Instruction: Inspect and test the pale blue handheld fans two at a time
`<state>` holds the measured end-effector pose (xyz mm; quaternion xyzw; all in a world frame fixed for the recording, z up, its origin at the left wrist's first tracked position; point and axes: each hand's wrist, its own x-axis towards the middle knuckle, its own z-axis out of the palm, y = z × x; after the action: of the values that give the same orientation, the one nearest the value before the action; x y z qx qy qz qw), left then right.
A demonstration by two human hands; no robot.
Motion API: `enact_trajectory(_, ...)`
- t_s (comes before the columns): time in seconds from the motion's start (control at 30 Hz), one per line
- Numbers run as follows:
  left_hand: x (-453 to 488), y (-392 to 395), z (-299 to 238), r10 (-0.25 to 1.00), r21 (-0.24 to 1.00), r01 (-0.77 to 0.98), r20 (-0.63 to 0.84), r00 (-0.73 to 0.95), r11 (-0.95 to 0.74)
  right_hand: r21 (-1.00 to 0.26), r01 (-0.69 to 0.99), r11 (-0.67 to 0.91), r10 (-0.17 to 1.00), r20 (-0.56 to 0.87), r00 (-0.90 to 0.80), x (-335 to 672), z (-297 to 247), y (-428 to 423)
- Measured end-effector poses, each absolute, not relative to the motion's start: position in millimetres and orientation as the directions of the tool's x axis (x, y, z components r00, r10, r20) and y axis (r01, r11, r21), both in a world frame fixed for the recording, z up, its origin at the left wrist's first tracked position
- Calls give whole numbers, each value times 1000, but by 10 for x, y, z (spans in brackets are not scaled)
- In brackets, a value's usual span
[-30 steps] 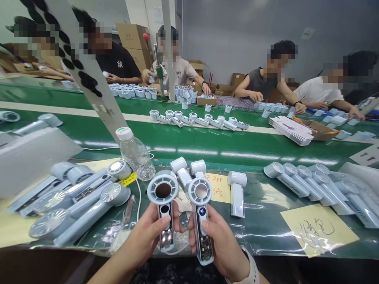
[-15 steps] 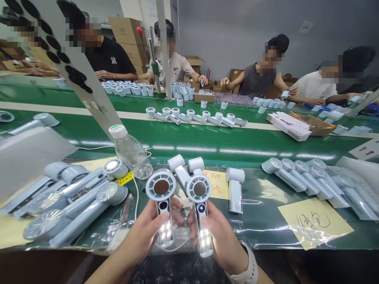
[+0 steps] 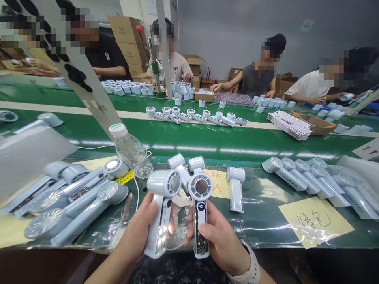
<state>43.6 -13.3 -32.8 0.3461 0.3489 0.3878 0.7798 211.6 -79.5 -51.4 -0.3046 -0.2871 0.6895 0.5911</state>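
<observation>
My left hand (image 3: 143,221) is closed round the handle of a light-blue handheld fan (image 3: 162,184), turned so that its side shows and its round grille faces right. Lights glow on that handle. In my right hand (image 3: 217,232) is a second handheld fan (image 3: 201,225), its grille facing me. A small round display on it reads about 40, and my thumb lies on the handle below, where the lights are dark. Just beyond the two held fans lie two more fans (image 3: 196,163), partly hidden. Another fan (image 3: 236,193) rests face down to the right.
Several fans (image 3: 103,197) are piled at left beside a clear plastic bottle (image 3: 130,150). A row of fans (image 3: 302,177) lies at right above a yellow handwritten note (image 3: 315,223). Across the green conveyor (image 3: 237,144), several co-workers handle parts. A slanted post (image 3: 89,90) stands at left.
The left fan has turned from facing me to showing its side. On the right fan, the handle lights have gone dark and the display now shows a number. Co-workers' arms across the conveyor have moved.
</observation>
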Motion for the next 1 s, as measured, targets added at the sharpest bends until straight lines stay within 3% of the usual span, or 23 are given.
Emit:
enact_trajectory(0.2, 413, -166, -307, 831, 796, -387, -244, 500, 466, -754, -647, -117, 992, -122, -37, 2111, -497, -782)
enact_trajectory(0.47, 405, -275, -195, 836, 839, -329, -239, 495, 434, -611, -782, -125, 988, -148, -43, 2101, -451, -799)
enact_trajectory(0.6, 410, -292, -181, 854, 827, -385, -199, 481, 410, -558, -818, -139, 989, -113, -92, 2097, -395, -822)
enact_trajectory(1.0, 391, -302, -227, 795, 717, -419, -313, 520, 557, -498, -841, -210, 958, -277, -75, 2136, -411, -838)
